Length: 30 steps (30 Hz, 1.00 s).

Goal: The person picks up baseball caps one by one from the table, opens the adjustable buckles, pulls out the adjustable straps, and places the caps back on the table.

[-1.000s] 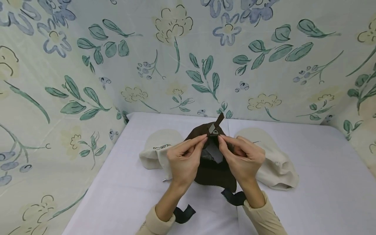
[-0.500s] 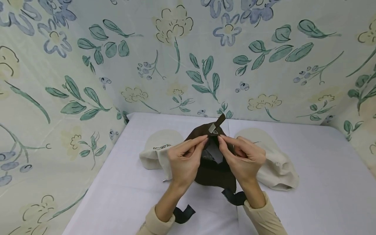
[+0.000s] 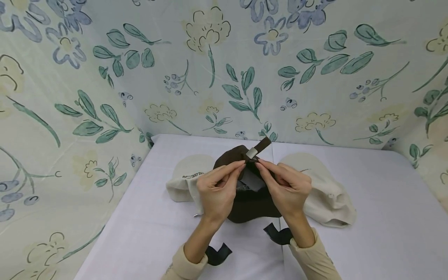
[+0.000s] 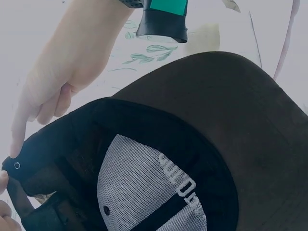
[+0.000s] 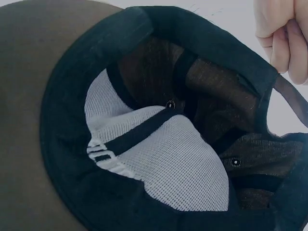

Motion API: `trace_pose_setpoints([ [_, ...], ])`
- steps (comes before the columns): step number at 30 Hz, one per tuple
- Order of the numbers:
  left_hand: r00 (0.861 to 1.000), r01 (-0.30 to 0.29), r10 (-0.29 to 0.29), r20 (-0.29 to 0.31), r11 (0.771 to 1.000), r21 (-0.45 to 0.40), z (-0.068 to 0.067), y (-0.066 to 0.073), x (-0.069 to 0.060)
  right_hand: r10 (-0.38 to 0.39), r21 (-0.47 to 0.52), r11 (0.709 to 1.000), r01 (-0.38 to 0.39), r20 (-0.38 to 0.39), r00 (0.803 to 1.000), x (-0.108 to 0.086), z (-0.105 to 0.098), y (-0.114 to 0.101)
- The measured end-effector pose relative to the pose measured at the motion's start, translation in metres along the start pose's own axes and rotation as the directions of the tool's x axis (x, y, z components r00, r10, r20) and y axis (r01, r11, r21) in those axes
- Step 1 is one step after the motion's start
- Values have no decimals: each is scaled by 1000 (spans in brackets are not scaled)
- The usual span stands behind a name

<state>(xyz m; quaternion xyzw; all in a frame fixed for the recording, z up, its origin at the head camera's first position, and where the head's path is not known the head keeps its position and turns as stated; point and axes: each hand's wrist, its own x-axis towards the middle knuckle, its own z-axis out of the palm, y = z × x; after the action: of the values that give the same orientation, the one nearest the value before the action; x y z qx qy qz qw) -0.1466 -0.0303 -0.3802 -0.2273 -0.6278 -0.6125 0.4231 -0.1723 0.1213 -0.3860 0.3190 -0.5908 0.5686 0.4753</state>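
A dark brown cap (image 3: pixel 252 208) is held between both hands, its inside facing up toward the head view. My left hand (image 3: pixel 218 190) pinches the rear edge with thumb and forefinger; my right hand (image 3: pixel 290 188) pinches it just to the right, fingertips close together. A metal buckle (image 3: pixel 251 153) and a brown strap end (image 3: pixel 264 144) stick up beyond the fingertips. Light mesh lining (image 4: pixel 139 178) and the broad brim (image 4: pixel 216 86) show in the left wrist view. The dark inner band (image 5: pixel 67 144) shows in the right wrist view.
A cream cap with dark lettering (image 3: pixel 193 161) lies on the left of the white table (image 3: pixel 140 217); another cream cap (image 3: pixel 329 198) lies on the right. Dark bands (image 3: pixel 218 255) hang from the wrists. A floral cloth (image 3: pixel 259 77) stands behind.
Both hands have shifted slightly left with the brown cap. Its strap end leans further right, and the brim's lower edge has moved up and left. The cream caps lie as before.
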Motion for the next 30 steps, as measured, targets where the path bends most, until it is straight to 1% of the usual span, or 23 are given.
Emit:
trace_pose_setpoints([
  [5, 1000, 4, -4, 8, 1000, -8, -1, 1, 1, 16, -5, 1000, -16, 22, 1000, -2, -1, 1],
  [10, 1000, -7, 7, 11, 1000, 4, 0, 1, 1, 2, -28, 1000, -1, 22, 1000, -3, -1, 2],
  [21, 996, -82, 80, 31, 995, 64, 3, 3, -1, -25, -92, 996, 22, -37, 999, -1, 2, -3],
  [30, 994, -105, 103, 42, 993, 62, 4, 3, -2, -32, -125, 992, 20, -99, 995, -1, 3, -4],
])
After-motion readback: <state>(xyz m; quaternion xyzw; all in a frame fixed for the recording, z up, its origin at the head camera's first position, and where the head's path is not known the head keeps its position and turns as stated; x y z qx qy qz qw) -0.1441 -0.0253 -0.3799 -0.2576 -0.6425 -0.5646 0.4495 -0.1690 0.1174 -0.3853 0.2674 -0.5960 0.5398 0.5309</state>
